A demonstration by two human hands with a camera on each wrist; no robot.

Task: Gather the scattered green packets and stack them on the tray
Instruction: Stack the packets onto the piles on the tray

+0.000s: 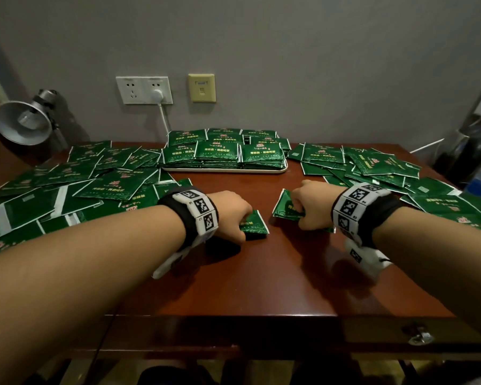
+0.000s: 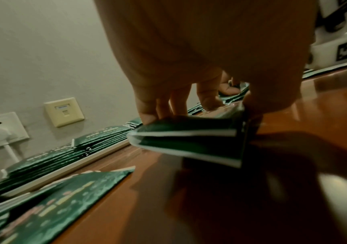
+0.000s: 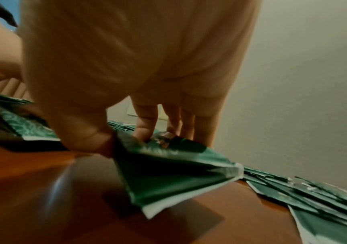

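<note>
My left hand (image 1: pixel 235 215) grips a small bundle of green packets (image 1: pixel 254 226) just above the brown table (image 1: pixel 261 273), thumb under and fingers on top; the left wrist view shows the bundle (image 2: pixel 189 140) pinched. A little to the right, my right hand (image 1: pixel 311 207) holds another bundle of green packets (image 1: pixel 286 208), fanned at its edges in the right wrist view (image 3: pixel 179 173). The white tray (image 1: pixel 225 170) at the table's back carries neat stacks of packets (image 1: pixel 222 151). Loose packets lie in heaps on the left (image 1: pixel 67 190) and on the right (image 1: pixel 386 168).
A metal desk lamp (image 1: pixel 25 120) stands at the far left. On the grey wall are a white socket with a plug (image 1: pixel 145 90) and a beige plate (image 1: pixel 202 88). Dark objects stand at the far right (image 1: pixel 472 151). A drawer pull (image 1: pixel 419 336) sits below the front edge.
</note>
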